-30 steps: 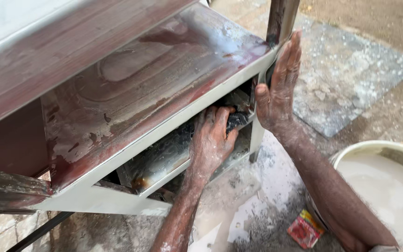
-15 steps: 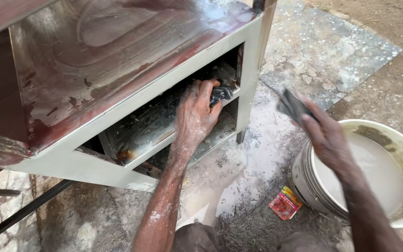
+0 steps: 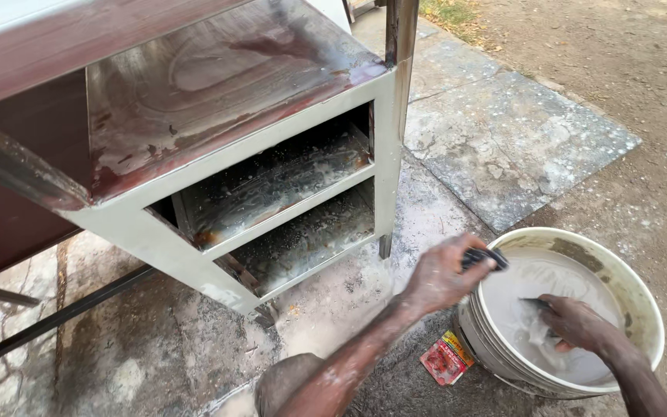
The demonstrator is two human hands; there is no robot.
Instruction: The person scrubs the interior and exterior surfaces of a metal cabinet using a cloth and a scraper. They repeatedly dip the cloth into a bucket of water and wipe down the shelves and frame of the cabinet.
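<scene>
My left hand (image 3: pixel 441 272) is closed around a small dark pad (image 3: pixel 485 257) just over the near rim of a white bucket (image 3: pixel 633 287). Inside the bucket my right hand (image 3: pixel 577 322) dips into milky white liquid (image 3: pixel 542 282) and holds another dark piece, mostly under the surface. Both hands and forearms are coated in white residue. To the left stands a metal cabinet (image 3: pixel 229 158) with a wet reddish top and two open shelves smeared with white film.
A red sachet (image 3: pixel 447 357) lies on the wet ground beside the bucket. Stone slabs (image 3: pixel 507 143) pave the area past the cabinet, with bare dirt (image 3: pixel 627 69) beyond. A dark metal frame (image 3: pixel 48 316) runs low at the left.
My left hand has come out of the cabinet's shelf and moved right to the bucket rim. My right hand has gone down into the liquid. The view has swung toward the bucket.
</scene>
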